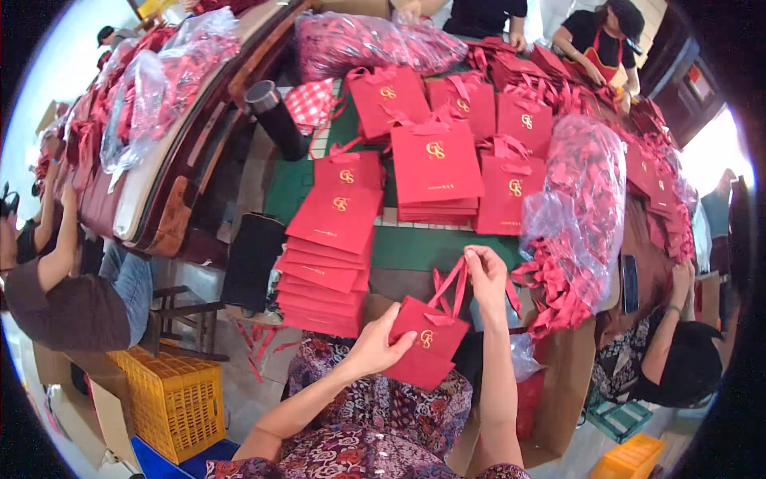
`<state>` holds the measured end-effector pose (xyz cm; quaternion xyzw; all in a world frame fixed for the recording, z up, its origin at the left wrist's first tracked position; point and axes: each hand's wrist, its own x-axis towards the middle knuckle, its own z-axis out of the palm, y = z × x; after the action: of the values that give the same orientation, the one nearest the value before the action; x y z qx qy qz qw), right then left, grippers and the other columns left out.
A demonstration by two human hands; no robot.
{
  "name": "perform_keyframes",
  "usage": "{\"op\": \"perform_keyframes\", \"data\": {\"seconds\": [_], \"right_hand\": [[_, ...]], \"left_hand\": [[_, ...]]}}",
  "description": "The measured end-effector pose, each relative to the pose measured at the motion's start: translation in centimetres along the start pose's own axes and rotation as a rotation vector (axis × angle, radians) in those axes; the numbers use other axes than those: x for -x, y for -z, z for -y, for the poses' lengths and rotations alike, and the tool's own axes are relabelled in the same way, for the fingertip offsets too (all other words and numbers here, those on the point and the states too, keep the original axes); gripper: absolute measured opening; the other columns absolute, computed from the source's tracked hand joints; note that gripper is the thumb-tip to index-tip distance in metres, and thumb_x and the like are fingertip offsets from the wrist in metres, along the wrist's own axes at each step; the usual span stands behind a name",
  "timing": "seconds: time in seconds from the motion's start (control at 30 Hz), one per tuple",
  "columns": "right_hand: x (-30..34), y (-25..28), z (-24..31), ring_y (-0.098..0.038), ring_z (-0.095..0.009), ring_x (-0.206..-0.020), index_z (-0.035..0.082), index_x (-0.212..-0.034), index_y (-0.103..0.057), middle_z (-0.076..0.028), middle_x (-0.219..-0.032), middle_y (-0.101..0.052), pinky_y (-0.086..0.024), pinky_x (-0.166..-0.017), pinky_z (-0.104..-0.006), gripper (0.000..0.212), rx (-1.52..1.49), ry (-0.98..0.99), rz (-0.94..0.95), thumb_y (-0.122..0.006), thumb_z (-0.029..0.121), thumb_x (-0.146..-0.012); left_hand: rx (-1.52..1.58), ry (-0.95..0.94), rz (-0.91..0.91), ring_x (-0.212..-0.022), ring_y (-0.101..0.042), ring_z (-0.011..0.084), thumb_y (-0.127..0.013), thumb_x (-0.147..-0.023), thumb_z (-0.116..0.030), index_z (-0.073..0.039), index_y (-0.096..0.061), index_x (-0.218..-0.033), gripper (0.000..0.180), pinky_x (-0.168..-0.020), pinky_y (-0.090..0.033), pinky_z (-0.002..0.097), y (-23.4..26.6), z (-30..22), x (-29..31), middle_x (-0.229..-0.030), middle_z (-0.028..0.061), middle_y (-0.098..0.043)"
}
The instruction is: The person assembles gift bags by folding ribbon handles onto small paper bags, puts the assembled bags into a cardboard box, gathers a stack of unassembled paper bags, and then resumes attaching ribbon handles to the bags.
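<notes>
Over my lap, my left hand grips the left side of a small red paper gift bag with a gold emblem, thumb on its front. A second red panel shows below it; whether it is another bag I cannot tell. My right hand, raised above the bag, pinches the red ribbon at its top edge. To the left, a fanned stack of flat red bags lies on the table, and a further stack of red bags sits ahead. A plastic sack of red ribbons is right of my right hand.
A black tumbler stands at the far left of the green tabletop. A dark pouch lies beside the bag stack. On the floor are a yellow crate and an open cardboard box. Several people work around the tables.
</notes>
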<state>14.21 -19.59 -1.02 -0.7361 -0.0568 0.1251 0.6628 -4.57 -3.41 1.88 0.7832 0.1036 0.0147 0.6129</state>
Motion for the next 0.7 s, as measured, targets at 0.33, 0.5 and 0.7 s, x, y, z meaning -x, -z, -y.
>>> {"op": "perform_keyframes", "data": {"seconds": [0.33,0.5,0.7], "right_hand": [[5.6,0.0,-1.2,-0.06,-0.011,-0.075,0.0,-0.103,-0.068,-0.006,-0.086,-0.065,-0.048,-0.068,-0.0259,0.016,0.287,0.18,-0.053,-0.059,0.012,-0.098],[8.4,-2.3,0.7,-0.058,-0.013,-0.067,0.003,-0.102,-0.07,-0.007,-0.084,-0.063,-0.045,-0.06,-0.025,0.011,0.391,0.235,0.052,-0.064,0.007,-0.093],[5.8,-7.9,4.3,-0.064,-0.028,-0.086,0.007,-0.113,-0.068,-0.011,-0.1,-0.065,-0.054,-0.075,-0.0345,0.028,0.421,0.629,0.185,-0.073,0.012,-0.086]], "left_hand": [[0.127,-0.105,-0.254,-0.126,-0.046,0.0177,-0.072,-0.09,-0.015,0.003,-0.045,-0.133,0.054,-0.111,-0.035,0.0336,14.0,-5.5,-5.9,-0.132,0.0128,-0.052],[0.141,-0.197,-0.323,-0.105,-0.062,0.0149,-0.069,-0.093,-0.011,0.002,-0.047,-0.128,0.043,-0.091,-0.051,0.0314,19.4,-4.1,-14.3,-0.116,0.0125,-0.065],[0.066,0.025,-0.489,-0.1,-0.065,0.0172,-0.077,-0.088,-0.023,0.005,-0.047,-0.128,0.057,-0.086,-0.053,0.0329,22.9,1.2,-21.1,-0.114,0.0139,-0.065]]}}
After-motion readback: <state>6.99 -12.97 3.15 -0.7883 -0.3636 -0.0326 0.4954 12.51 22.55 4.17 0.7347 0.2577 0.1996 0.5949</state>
